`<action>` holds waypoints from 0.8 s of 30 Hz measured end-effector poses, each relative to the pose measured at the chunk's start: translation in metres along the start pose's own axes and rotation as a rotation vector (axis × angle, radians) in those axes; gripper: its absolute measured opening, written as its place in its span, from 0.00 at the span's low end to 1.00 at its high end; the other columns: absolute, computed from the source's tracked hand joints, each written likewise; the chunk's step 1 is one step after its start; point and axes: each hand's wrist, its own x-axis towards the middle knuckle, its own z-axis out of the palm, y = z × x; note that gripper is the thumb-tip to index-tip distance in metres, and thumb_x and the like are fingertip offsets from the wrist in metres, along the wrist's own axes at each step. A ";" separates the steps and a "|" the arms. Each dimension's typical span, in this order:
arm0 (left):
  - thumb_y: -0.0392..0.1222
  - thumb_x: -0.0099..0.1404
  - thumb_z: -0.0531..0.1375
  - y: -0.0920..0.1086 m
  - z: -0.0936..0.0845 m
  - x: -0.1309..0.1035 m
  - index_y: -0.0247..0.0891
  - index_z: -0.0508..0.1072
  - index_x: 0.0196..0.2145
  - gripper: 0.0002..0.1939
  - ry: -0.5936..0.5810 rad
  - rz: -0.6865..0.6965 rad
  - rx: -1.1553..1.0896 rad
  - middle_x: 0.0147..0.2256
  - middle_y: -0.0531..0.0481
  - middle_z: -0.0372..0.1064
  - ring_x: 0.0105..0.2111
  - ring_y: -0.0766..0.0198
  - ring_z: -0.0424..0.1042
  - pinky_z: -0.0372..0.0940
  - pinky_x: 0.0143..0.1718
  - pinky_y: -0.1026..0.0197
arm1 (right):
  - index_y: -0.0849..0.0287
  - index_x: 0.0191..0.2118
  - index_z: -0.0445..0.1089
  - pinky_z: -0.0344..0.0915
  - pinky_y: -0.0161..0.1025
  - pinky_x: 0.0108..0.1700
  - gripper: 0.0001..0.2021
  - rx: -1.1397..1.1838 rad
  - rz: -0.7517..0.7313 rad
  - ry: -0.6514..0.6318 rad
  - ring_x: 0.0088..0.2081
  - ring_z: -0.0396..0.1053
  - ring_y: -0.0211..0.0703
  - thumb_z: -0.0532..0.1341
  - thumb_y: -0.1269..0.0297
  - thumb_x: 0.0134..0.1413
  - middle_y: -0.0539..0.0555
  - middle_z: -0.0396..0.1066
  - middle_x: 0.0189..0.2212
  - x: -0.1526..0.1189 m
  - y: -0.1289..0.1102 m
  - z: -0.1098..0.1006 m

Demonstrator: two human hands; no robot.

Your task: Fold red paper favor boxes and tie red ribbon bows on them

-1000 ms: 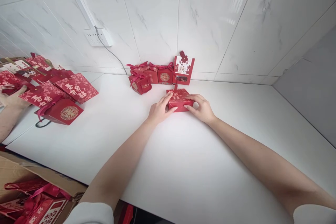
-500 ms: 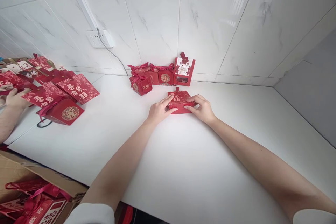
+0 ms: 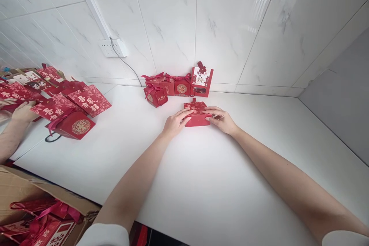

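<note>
A red gift box (image 3: 198,119) with pale lettering on its patterned top lies on the white table, a small ribbon loop standing at its far edge. My left hand (image 3: 175,123) grips its left end, fingers over the top and thumb along the near side. At the right end, my right hand (image 3: 221,119) holds it the same way, fingertips on the top and thumb low on the corner. Just beyond stand several small red boxes (image 3: 182,85) with ribbon bows. Beside them a flat red gift bag (image 3: 201,81) with a white printed front leans near the wall.
At the left, red gift bags (image 3: 90,100) and a larger red box (image 3: 77,125) crowd together; another person's hand (image 3: 24,111) is among them. A cardboard carton (image 3: 21,184) of red packages stands below the table's front left edge. A cable (image 3: 129,65) hangs from the wall socket.
The fingers of my left hand have come further over the box's top. My right hand has shifted slightly on its end. The whole view has tilted a little; the box stays in place.
</note>
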 end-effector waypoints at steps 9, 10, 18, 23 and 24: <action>0.47 0.60 0.65 0.004 0.012 0.000 0.48 0.69 0.57 0.27 0.040 -0.024 0.067 0.57 0.50 0.65 0.50 0.59 0.72 0.67 0.54 0.56 | 0.49 0.54 0.68 0.69 0.53 0.51 0.23 -0.227 -0.051 0.102 0.57 0.63 0.54 0.67 0.63 0.50 0.58 0.62 0.54 -0.008 -0.008 0.026; 0.46 0.59 0.65 0.004 0.014 0.001 0.48 0.69 0.56 0.26 0.058 -0.032 0.046 0.57 0.50 0.65 0.52 0.58 0.71 0.66 0.55 0.55 | 0.49 0.54 0.68 0.69 0.53 0.52 0.23 -0.243 -0.050 0.102 0.57 0.64 0.54 0.66 0.63 0.51 0.58 0.62 0.54 -0.008 -0.008 0.026; 0.48 0.62 0.62 -0.001 0.020 0.004 0.45 0.73 0.54 0.22 0.074 -0.092 -0.141 0.56 0.48 0.68 0.39 0.61 0.75 0.71 0.43 0.57 | 0.48 0.53 0.71 0.73 0.48 0.41 0.16 -0.276 -0.104 0.076 0.49 0.70 0.51 0.59 0.60 0.60 0.57 0.65 0.53 -0.006 -0.006 0.016; 0.52 0.69 0.53 0.006 0.014 0.000 0.48 0.71 0.55 0.20 0.050 -0.077 -0.123 0.57 0.51 0.67 0.38 0.63 0.74 0.67 0.45 0.59 | 0.49 0.53 0.71 0.73 0.46 0.37 0.16 -0.292 -0.111 0.069 0.46 0.70 0.50 0.60 0.58 0.60 0.58 0.66 0.50 -0.005 -0.008 0.013; 0.52 0.71 0.49 0.008 0.013 0.000 0.48 0.71 0.54 0.20 0.057 -0.080 -0.126 0.57 0.51 0.67 0.39 0.64 0.73 0.66 0.45 0.59 | 0.49 0.53 0.71 0.73 0.46 0.37 0.16 -0.294 -0.111 0.064 0.47 0.70 0.51 0.60 0.58 0.59 0.58 0.66 0.50 -0.006 -0.010 0.013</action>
